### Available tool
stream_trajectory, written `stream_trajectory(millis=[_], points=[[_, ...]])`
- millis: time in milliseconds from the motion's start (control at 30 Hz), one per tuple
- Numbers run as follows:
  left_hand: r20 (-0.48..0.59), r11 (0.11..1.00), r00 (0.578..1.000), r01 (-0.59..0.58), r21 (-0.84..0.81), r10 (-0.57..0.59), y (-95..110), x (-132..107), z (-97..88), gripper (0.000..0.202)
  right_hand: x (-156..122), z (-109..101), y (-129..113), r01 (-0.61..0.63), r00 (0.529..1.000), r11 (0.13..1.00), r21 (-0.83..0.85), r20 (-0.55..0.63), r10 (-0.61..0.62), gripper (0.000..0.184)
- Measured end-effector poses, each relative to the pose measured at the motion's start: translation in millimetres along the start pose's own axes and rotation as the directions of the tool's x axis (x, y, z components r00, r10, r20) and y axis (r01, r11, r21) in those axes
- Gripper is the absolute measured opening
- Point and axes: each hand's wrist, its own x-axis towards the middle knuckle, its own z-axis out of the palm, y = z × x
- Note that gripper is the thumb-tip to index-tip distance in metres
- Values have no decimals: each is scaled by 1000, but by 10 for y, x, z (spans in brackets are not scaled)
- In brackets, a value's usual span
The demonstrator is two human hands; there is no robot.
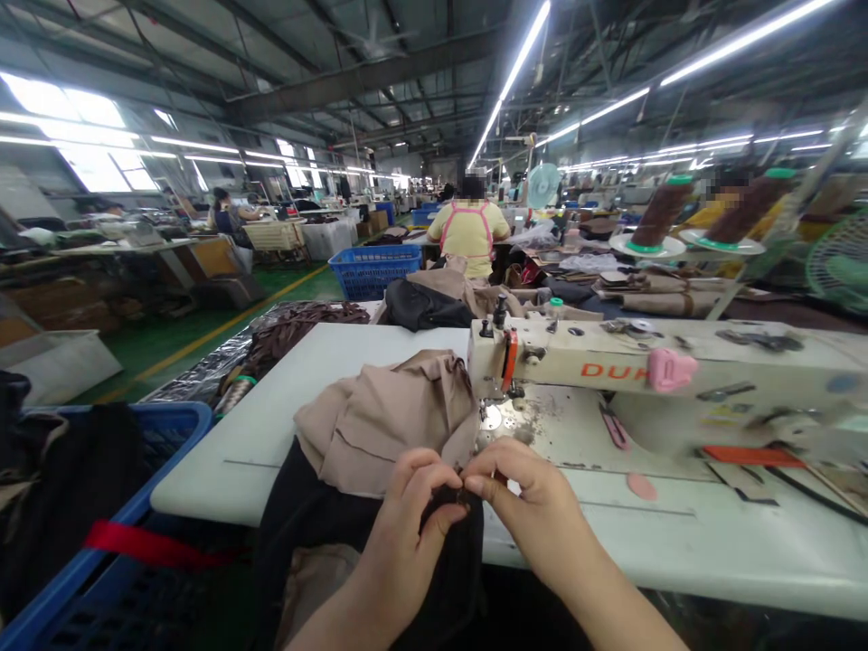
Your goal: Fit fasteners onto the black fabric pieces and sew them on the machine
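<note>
A piece of beige and black fabric (393, 420) lies bunched on the white sewing table and hangs over its front edge. My left hand (413, 533) pinches the edge of this fabric between thumb and fingers. Close beside it, my right hand (522, 493) pinches the same edge, the fingertips of both hands nearly touching. Whatever small detail sits between the fingertips is too small to make out. Just beyond my hands stands the sewing machine (644, 362), its needle area right of the beige part. A pink pad (671, 369) is stuck on the machine's arm.
Small scissors (616, 427) lie on the machine bed. At the left stands a blue basket (169, 420) with dark fabric. Two brown thread cones (661, 212) rise behind the machine. A co-worker (470, 231) sits ahead, near another blue basket (372, 269).
</note>
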Motion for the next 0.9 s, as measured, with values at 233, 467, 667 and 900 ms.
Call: stream_trajectory(millis=[233,467,667,900], points=[[26,999,999,36,0,-36,-44,21,-18,17,-2,106,-3,55,992,994,-95,-107,-65,17],[43,999,998,35,9,-36,-45,13,-4,28,44,122,-29,59,997,993,-104,-50,-64,20],[-8,996,998,-57,67,58,-64,62,73,22,97,-20,10,-241,960,943,230,196,198,29],[-18,998,999,40,-49,-41,-194,62,73,20,5,-328,-75,-377,926,669,640,285,249,41]])
